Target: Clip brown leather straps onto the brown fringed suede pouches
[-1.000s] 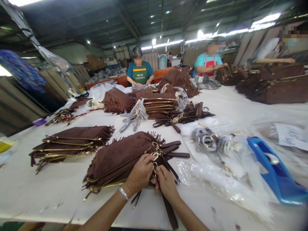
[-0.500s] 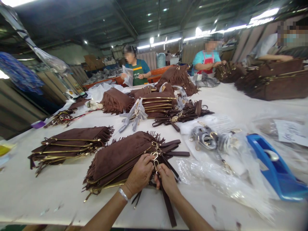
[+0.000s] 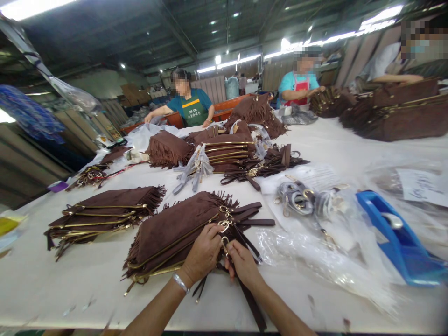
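A stack of brown fringed bags (image 3: 175,228) with gold zippers lies in front of me. At its right end, my left hand (image 3: 202,249) is closed, its fingertips pinching at the gold hardware on the bag's edge. Close beside it, my right hand (image 3: 245,267) grips a brown wrist strap (image 3: 254,303) by its gold clasp (image 3: 225,243). The strap's loose end hangs down toward the table's front edge. Other straps (image 3: 259,222) fan out to the right from the stack, with gold clasps at their ends. My fingers hide part of the hardware.
Another bag stack (image 3: 105,210) lies to the left. On the right are a blue tape dispenser (image 3: 395,242), clear plastic wrap (image 3: 315,261) and wrapped straps (image 3: 297,198). More bags (image 3: 231,151) and a strap pile (image 3: 262,169) lie farther back. Co-workers (image 3: 192,107) stand across the table.
My right hand and the clasp have shifted slightly down, and the strap's end has swung right. The co-worker across has let go of a clear bag and reaches sideways to the left.
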The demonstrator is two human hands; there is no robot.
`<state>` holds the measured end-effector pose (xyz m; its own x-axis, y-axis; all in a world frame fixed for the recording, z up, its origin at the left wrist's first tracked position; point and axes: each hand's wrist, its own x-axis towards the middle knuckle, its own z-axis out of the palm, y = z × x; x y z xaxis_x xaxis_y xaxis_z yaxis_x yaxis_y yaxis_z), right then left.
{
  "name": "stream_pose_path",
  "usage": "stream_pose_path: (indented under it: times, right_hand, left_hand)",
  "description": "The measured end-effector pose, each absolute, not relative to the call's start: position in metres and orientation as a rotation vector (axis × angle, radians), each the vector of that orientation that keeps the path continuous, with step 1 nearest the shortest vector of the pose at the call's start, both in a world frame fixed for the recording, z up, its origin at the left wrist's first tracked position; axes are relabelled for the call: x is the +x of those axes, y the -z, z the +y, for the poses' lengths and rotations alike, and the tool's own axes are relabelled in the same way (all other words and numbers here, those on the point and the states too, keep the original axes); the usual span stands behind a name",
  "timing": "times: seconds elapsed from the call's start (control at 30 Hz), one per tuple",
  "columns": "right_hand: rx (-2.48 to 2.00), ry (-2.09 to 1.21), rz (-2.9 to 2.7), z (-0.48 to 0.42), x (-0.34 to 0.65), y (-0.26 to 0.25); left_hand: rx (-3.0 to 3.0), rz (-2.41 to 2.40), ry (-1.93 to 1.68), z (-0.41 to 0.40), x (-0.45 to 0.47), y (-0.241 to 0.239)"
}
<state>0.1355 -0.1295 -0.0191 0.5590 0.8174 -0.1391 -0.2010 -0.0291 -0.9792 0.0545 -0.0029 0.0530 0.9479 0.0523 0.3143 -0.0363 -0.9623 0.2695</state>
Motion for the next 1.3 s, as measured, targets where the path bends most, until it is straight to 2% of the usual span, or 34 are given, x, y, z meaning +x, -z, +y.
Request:
stream_pose_path:
  times: [0.3, 0.6, 0.73, 0.9, 1.03, 1.17, 1.3]
  right_hand:
    - [-1.469, -1.054, -0.759, -0.155, 0.166, -0.015]
    - [-0.847, -1.314, -0.396, -0.128, 0.222, -0.088]
    - [-0.810, -1.240, -0.305, -0.098, 0.225, -0.088]
    - [-0.797, -1.028, -0.128, -0.087, 0.226, -0.073]
    - [-1.075, -0.685, -0.233, -0.112, 0.201, -0.044]
    - [-1.583, -0.547, -1.018, -0.136, 0.163, -0.016]
    - [-2.111, -0.116, -1.416, -0.138, 0.148, -0.005]
  left_hand:
    - [2.845, -0.024, -0.388, -0.005, 0.049, -0.059]
    - [3.000, 0.106, -0.477, -0.012, 0.034, -0.057]
    - [3.032, 0.092, -0.547, -0.005, 0.042, -0.055]
    - [2.963, 0.096, -0.371, 0.005, 0.056, -0.074]
    - [2.856, 0.090, -0.323, 0.019, 0.063, -0.084]
    - [2.751, 0.159, -0.282, 0.032, 0.069, -0.082]
    - [2.744, 0.152, -0.277, 0.034, 0.069, -0.079]
